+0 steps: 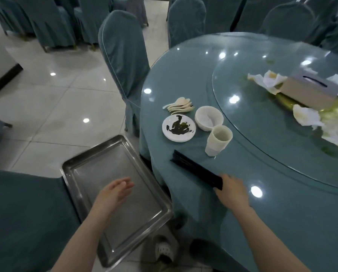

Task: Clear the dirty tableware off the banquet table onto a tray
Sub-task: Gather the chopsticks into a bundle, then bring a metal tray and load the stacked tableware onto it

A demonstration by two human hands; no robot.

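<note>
So my right hand [232,190] is down on the near end of a bundle of long black chopsticks [195,169], fingers curled over them, right by the edge of the round table with the teal cloth and glass top [282,203]. My left hand [113,194] hangs over the rectangular stainless steel tray [81,163], fingers loose and straight, gripping nothing. The tray sits on a teal-covered chair seat [26,213] just beside the table.

Further in on the table there's a small white plate smeared with dark sauce [179,128], a fanned pile of white ceramic spoons [179,107] just behind it, a stack of white bowls [209,118], and a stack of white cups [218,140] touching the bowls. The glass turntable [262,99] has a grey tissue box [309,90] and crumpled white napkins [266,80] on it.
</note>
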